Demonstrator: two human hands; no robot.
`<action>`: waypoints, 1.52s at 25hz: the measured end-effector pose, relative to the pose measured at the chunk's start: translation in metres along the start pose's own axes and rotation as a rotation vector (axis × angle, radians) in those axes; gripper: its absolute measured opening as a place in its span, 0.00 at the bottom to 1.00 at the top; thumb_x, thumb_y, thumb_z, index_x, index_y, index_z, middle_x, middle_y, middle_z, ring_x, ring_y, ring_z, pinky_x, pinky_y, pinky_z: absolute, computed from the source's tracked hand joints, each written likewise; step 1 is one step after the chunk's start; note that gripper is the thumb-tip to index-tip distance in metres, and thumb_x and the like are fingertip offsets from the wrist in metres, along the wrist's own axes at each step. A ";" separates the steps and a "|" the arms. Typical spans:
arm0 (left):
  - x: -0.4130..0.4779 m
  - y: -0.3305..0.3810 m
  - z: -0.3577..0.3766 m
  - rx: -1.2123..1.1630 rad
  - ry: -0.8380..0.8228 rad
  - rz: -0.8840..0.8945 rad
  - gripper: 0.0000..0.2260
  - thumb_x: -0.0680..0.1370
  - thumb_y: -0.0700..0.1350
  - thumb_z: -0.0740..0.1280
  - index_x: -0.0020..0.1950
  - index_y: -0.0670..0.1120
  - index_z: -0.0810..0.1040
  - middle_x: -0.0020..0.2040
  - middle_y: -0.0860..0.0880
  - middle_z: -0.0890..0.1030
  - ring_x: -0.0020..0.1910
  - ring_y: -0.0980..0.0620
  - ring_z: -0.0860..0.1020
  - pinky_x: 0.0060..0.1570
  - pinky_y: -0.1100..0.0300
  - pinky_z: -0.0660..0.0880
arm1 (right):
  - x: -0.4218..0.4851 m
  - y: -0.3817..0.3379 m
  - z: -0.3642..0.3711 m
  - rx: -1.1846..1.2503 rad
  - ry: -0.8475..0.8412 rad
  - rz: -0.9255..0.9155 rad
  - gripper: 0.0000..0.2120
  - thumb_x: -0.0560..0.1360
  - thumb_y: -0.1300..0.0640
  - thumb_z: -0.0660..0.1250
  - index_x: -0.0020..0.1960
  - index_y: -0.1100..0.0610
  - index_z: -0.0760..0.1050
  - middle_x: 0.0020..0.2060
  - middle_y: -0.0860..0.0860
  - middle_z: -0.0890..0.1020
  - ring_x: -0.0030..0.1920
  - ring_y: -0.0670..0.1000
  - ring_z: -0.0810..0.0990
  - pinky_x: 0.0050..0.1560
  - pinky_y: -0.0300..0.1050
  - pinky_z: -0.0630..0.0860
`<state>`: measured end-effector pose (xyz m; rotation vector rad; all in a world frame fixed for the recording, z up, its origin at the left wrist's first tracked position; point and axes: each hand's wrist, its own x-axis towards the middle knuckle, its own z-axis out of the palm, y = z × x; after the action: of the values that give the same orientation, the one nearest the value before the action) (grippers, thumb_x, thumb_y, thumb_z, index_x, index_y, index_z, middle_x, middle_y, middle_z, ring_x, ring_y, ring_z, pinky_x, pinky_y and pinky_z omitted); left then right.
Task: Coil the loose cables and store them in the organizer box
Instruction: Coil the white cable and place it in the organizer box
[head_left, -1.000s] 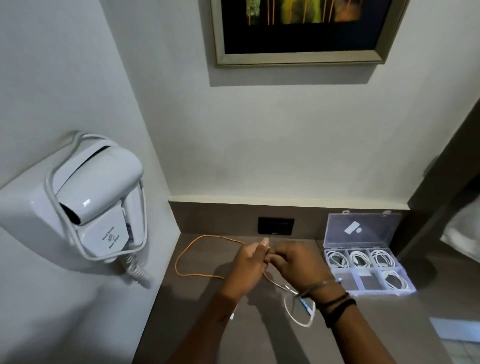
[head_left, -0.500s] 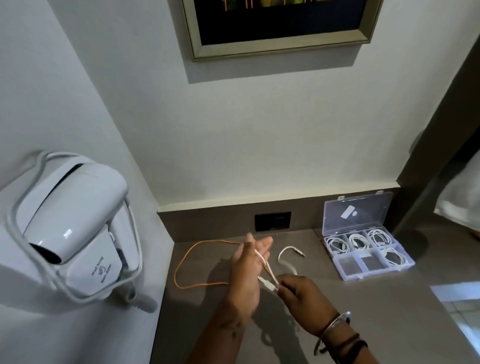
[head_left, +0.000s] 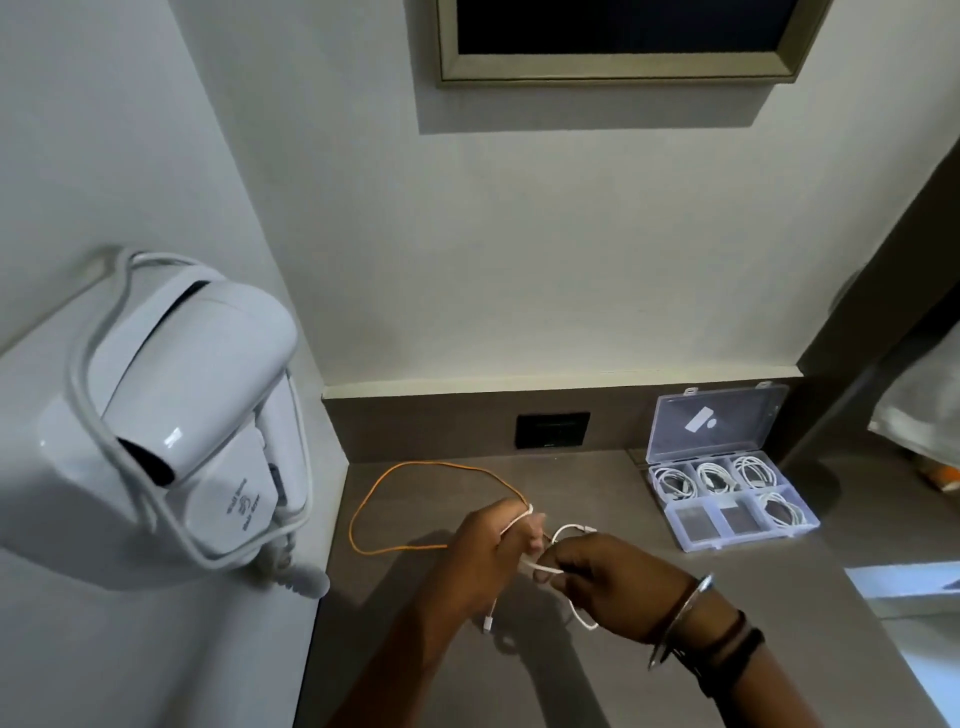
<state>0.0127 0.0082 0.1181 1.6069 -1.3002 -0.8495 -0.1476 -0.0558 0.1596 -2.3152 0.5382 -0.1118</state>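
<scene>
A white cable (head_left: 569, 531) is held over the grey counter (head_left: 675, 623) by both hands. My left hand (head_left: 488, 551) has it looped over the fingers, with one plug end hanging below. My right hand (head_left: 613, 577) pinches the cable just right of the left hand, and a loop sags under the wrist. An orange cable (head_left: 379, 493) lies loose on the counter behind my left hand. The clear organizer box (head_left: 696, 543) stands open at the right, with coiled white cables in several compartments and two front ones empty.
A white wall-mounted hair dryer (head_left: 176, 410) juts out at the left, its cord hanging near the counter's corner. A black wall socket (head_left: 552, 430) sits behind the hands. A framed picture (head_left: 618, 41) hangs above. The counter's right edge drops off near the box.
My hands have come back together and the right hand has moved up to the left. More white cable is wrapped on the left hand's fingers. The camera tilted slightly.
</scene>
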 end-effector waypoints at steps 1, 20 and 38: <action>-0.002 0.002 -0.001 0.054 0.025 0.053 0.12 0.79 0.52 0.59 0.38 0.49 0.73 0.35 0.55 0.76 0.37 0.57 0.75 0.42 0.59 0.71 | 0.004 -0.001 -0.005 -0.009 0.028 -0.004 0.09 0.77 0.58 0.64 0.41 0.61 0.77 0.33 0.54 0.79 0.34 0.47 0.74 0.40 0.43 0.72; 0.031 0.062 0.005 -0.484 0.545 -0.114 0.14 0.81 0.49 0.60 0.48 0.40 0.79 0.49 0.42 0.84 0.50 0.49 0.82 0.55 0.56 0.76 | 0.003 0.023 0.025 0.388 0.237 0.023 0.15 0.78 0.55 0.63 0.33 0.58 0.71 0.26 0.51 0.72 0.29 0.43 0.70 0.32 0.43 0.68; -0.003 0.038 0.065 -0.848 0.078 -0.240 0.14 0.77 0.48 0.62 0.47 0.37 0.79 0.29 0.47 0.73 0.29 0.50 0.73 0.35 0.59 0.71 | 0.009 0.057 -0.061 0.272 0.428 -0.034 0.02 0.69 0.64 0.74 0.40 0.58 0.84 0.35 0.52 0.82 0.36 0.45 0.80 0.39 0.31 0.74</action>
<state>-0.0602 -0.0052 0.1283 1.0898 -0.5492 -1.2533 -0.1734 -0.1360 0.1637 -2.0362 0.6498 -0.6669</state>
